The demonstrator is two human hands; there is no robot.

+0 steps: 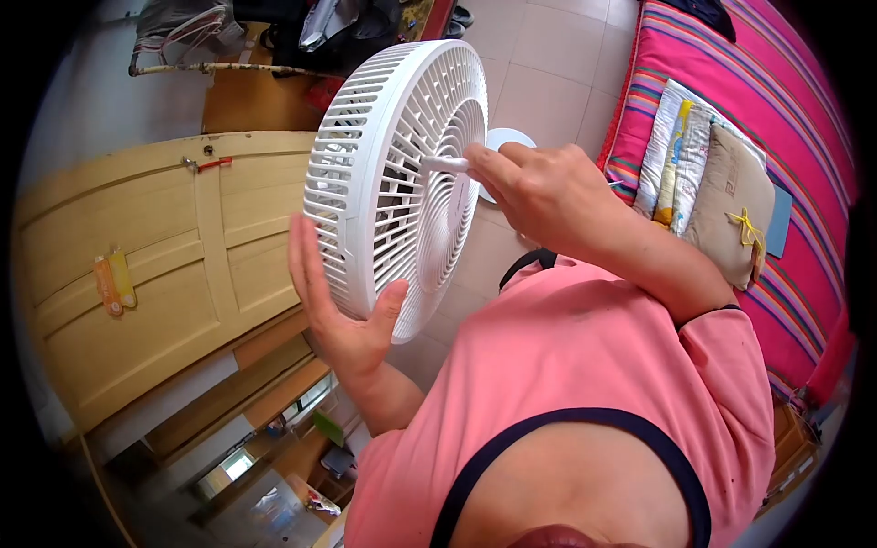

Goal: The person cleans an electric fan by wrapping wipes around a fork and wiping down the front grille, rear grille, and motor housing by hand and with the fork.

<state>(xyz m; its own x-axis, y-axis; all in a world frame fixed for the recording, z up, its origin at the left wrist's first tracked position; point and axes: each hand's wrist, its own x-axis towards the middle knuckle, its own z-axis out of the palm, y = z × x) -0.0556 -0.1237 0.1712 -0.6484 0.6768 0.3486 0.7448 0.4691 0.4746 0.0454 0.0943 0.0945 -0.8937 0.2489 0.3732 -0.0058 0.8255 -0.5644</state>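
Pink shirt [575, 356] nearest | left hand [343, 320]: grasping white fan's [365, 201] rim | right hand [539, 187]: pinching slim white object [446, 164], possibly cloth, at front grille [443, 215]

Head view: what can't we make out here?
- White fan, head view: back face, turned away from the camera.
- White stick, head view: near end, covered by the right hand's fingers.
- White disc, head view: partly covered by fan and right hand.
- Fan hub, head view: any lettering too small to read.
- Striped bedding, head view: cut off by the dark lens edge.
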